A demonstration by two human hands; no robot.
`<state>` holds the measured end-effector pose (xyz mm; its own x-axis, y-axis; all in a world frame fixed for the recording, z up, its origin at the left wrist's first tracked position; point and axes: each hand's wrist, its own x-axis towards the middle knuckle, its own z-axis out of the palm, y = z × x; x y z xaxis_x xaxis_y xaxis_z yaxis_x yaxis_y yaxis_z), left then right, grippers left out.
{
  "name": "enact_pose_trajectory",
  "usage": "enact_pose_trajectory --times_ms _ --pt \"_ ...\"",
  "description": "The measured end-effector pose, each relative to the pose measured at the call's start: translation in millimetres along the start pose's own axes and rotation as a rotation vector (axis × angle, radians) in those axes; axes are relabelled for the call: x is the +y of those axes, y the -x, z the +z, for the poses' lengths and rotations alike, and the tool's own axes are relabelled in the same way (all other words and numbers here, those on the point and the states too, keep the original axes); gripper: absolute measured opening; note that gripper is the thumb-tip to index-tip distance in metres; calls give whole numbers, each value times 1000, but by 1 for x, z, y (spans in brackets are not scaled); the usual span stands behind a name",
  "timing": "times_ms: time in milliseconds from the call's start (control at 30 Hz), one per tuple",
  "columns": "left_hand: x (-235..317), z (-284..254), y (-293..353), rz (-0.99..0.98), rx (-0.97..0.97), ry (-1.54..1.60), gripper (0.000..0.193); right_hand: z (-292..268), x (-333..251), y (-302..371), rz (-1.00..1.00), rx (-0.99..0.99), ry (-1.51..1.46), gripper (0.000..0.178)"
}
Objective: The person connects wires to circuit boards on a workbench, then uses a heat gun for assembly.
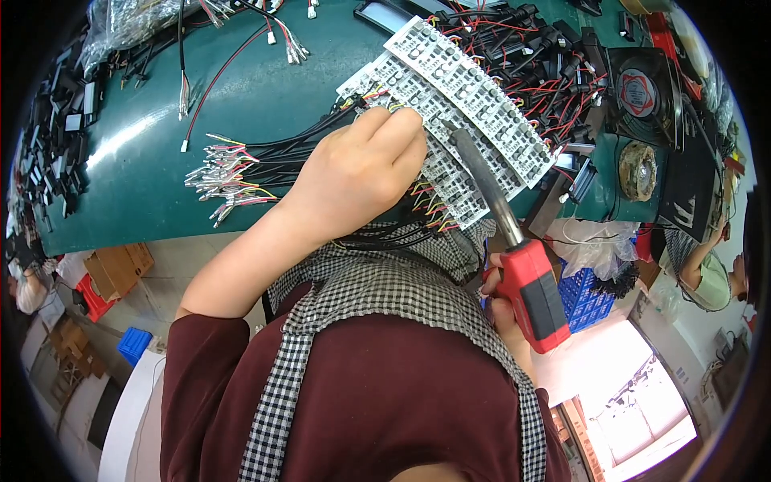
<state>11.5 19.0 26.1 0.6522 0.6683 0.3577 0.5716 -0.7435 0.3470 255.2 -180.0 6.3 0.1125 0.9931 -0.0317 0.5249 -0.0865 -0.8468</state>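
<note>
My right hand [502, 309] is wrapped round the handle of a red and black soldering gun [530, 289], partly hidden behind it. The gun's dark tip reaches up-left over white circuit board panels [474, 90], close to their components; whether it touches cannot be told. Over the boards' left part, my left hand [361, 165] is closed, fingers curled down, and what they pinch is hidden. Black cables [281, 150] with stripped, coloured wire ends fan out leftward from beneath that hand. More short yellow and red wires [434, 210] stick out along the boards' lower edge.
A heap of black parts with red wires [554, 72] lies behind the boards. To the right stand a square fan [645, 94] and a round brownish dish [638, 172]. Black parts [60, 136] line the green table's [144, 189] left side. A blue crate [585, 299] sits below the table.
</note>
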Motion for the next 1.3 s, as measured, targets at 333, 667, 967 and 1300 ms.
enact_pose_trajectory --times_ms 333,667,967,1300 --pt "4 4 -3 -116 97 69 19 -6 -42 -21 243 -46 -345 63" --pt "13 21 -4 -284 268 103 11 2 -37 -26 276 -24 -449 53" --pt "14 27 -6 -266 316 54 13 8 -38 -32 142 -29 -365 69" --pt "19 26 -9 -343 277 63 13 8 -36 -35 133 -36 -355 60"
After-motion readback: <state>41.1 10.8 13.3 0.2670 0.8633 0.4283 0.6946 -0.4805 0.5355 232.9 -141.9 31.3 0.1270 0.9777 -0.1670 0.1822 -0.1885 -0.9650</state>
